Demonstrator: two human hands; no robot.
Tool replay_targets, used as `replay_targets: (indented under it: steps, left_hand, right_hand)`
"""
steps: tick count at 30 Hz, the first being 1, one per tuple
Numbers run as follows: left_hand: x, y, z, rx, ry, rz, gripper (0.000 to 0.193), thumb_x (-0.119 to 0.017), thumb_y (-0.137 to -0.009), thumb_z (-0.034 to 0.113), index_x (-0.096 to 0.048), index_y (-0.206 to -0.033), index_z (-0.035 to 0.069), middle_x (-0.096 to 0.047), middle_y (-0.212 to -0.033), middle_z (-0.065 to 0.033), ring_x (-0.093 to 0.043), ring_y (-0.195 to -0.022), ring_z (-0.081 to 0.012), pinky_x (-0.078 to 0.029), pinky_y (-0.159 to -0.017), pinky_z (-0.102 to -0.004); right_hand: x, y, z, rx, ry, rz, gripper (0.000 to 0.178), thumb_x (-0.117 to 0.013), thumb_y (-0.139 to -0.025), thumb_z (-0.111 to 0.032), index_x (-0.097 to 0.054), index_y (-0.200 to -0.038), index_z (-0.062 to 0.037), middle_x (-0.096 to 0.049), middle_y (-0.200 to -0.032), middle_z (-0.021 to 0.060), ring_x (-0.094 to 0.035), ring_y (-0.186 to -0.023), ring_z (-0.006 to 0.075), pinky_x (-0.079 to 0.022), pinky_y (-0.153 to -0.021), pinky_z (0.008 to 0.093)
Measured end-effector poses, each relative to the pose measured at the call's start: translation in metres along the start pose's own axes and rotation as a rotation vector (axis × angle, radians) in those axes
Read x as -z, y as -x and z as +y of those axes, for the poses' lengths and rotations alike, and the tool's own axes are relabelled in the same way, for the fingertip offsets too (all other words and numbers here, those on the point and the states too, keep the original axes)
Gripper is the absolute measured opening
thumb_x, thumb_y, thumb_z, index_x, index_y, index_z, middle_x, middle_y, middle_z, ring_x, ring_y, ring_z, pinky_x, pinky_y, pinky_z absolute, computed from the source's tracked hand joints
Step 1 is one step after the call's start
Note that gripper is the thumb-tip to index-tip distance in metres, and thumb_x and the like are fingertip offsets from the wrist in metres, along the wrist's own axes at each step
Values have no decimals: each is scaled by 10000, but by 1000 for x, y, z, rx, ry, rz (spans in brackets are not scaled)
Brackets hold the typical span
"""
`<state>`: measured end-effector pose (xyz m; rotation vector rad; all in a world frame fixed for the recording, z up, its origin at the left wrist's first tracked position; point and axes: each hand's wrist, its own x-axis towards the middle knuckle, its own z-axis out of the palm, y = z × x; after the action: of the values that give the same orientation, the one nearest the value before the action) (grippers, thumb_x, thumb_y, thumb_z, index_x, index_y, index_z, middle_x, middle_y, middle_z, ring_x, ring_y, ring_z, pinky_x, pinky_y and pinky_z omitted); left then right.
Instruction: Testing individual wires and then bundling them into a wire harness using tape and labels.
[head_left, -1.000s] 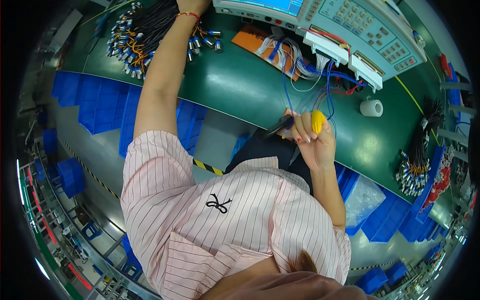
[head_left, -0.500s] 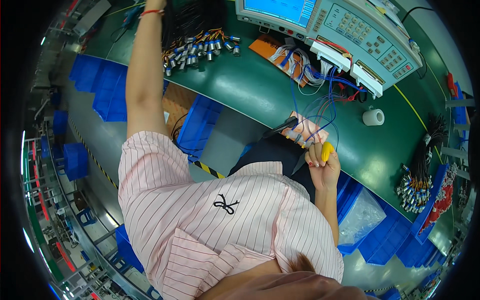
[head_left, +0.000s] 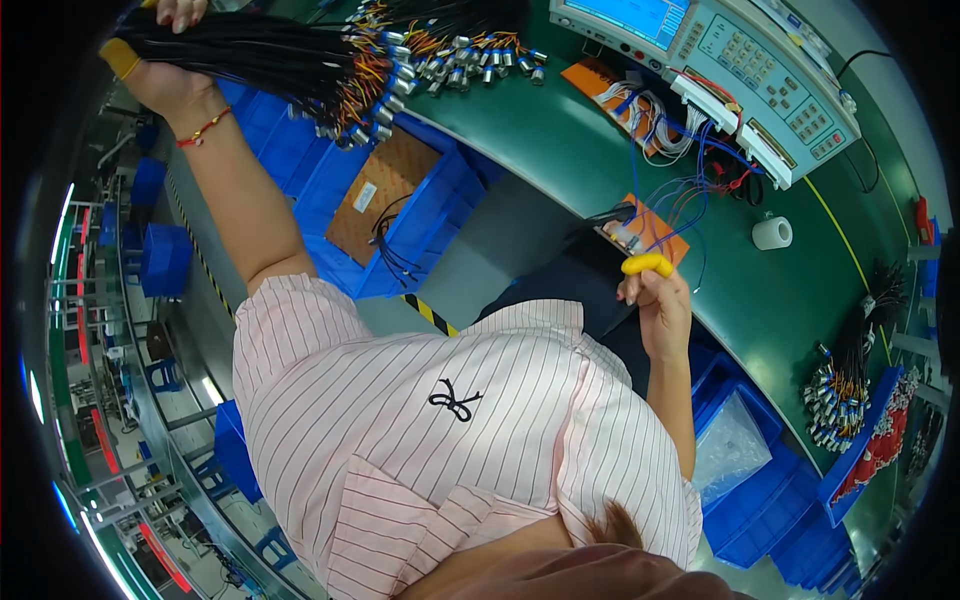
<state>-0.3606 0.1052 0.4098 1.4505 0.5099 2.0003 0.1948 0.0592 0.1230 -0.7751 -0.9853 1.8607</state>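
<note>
At the upper left, my left hand is closed around a thick bundle of black cables. A yellow cover is on its thumb, and fingertips show past the far side of the bundle. Orange-yellow wires and blue-ringed metal connectors fan out at the bundle's right end. My right hand is curled at the bench's near edge, one finger in a yellow cover. It is beside an orange board with small pale connectors and thin wires. Anything in those curled fingers is hidden.
More cables with metal connectors lie on the green bench. Behind the board stands a tester with a screen and keypad. A white roll, another cable bundle and blue bins are around.
My left hand has swung left and toward me, carrying the cable bundle off the bench over the blue bins. My right hand has shifted slightly, its covered finger now bent across. The view has moved.
</note>
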Motion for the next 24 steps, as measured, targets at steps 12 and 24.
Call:
replay_targets:
  steps: [12,24]
  left_hand:
    - [-235,188,-160,463,715,-163,627,-398,-967,602,-590,-1129,27,-429,-687,8,-414,-502,-104,-357,-514,-252]
    - [-298,328,-239,1037,285,-8,328,-700,-859,44,-503,-1122,36,-619,-934,-72,-659,-820,-179,-544,-713,-303]
  right_hand:
    - [-84,-24,-4,565,727,-336,1001,-884,-650,-339,-352,-1427,-1,-482,-1361,208,-463,-1266,321,-330,-1074,375]
    - [27,73,83,1,904,221,537,-755,-781,-233,-562,-1199,44,-666,-937,173,-658,-826,287,-503,-785,350]
